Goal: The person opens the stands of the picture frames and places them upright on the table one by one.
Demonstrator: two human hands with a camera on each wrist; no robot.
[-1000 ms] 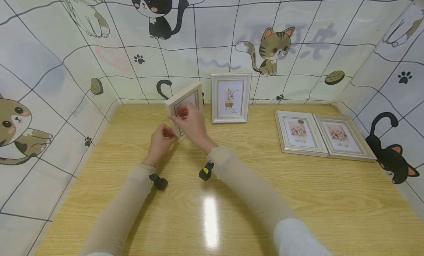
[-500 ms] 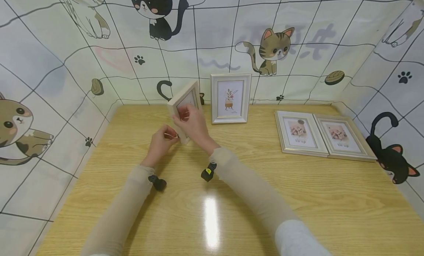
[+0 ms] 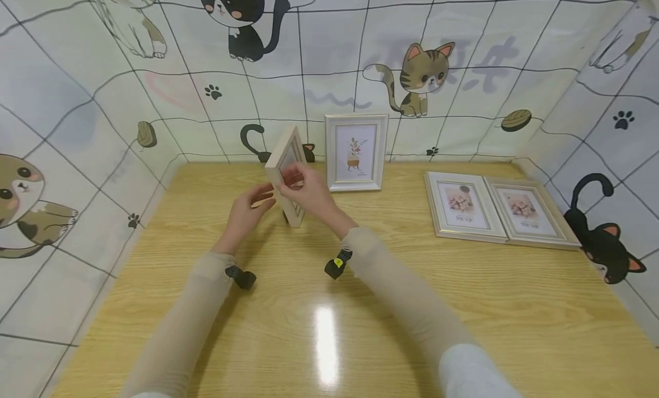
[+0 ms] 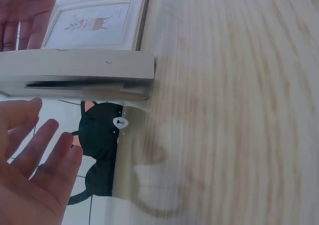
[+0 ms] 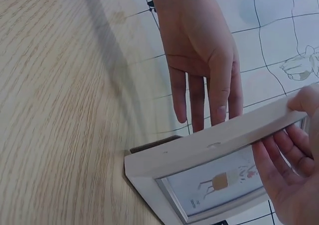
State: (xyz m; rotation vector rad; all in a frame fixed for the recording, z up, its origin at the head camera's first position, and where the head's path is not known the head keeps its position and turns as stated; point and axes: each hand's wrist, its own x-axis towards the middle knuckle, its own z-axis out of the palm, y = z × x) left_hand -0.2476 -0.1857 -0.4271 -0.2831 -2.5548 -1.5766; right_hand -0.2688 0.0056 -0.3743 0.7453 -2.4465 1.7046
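Observation:
A pale wooden picture frame [image 3: 280, 155] stands upright on the table, turned nearly edge-on in the head view. My right hand [image 3: 310, 193] pinches its near side edge, the thumb on the rim and the fingertips against the front, as the right wrist view shows. A plant-pot print [image 5: 222, 180] shows inside it there. Behind the frame my left hand [image 3: 246, 216] hovers with loosely spread fingers [image 4: 60, 170], apart from the frame's back in the left wrist view. Just right of it, a white picture frame [image 3: 356, 152] with a similar print stands upright.
Two picture frames with flower prints, a white one [image 3: 465, 208] and a beige one [image 3: 531, 211], lie flat side by side at the table's right. A cat-patterned wall covering [image 3: 329, 55] encloses the table [image 3: 412, 283] at the back and sides.
The held frame has turned further edge-on and shifted slightly right with my right hand. My left hand has let go of its lower back part, and its fingers have opened.

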